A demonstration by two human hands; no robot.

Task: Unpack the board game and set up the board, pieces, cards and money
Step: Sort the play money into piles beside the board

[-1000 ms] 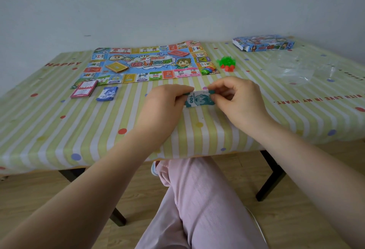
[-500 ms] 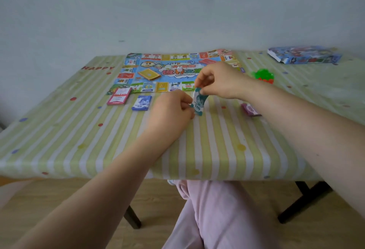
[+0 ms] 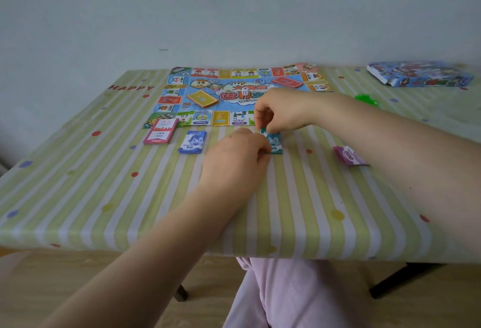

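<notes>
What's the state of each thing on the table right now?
Board: unfolded, flat.
Die: on the board.
Yellow card deck: stacked on the board.
Red card deck: stacked on the board.
Pink card stack: at the board's near edge.
Blue 10 notes: stacked on the cloth.
Teal notes: in the grip of left hand and right hand.
Purple 500 notes: stacked.
Game box: lying flat.

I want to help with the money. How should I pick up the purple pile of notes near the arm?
Probably by its long edges, from above. The purple pile lies flat on the tablecloth, so nothing slips underneath. Pinch both long sides with your fingers so the notes stay together. Come from the near table edge; the right forearm crosses its far side.
</notes>
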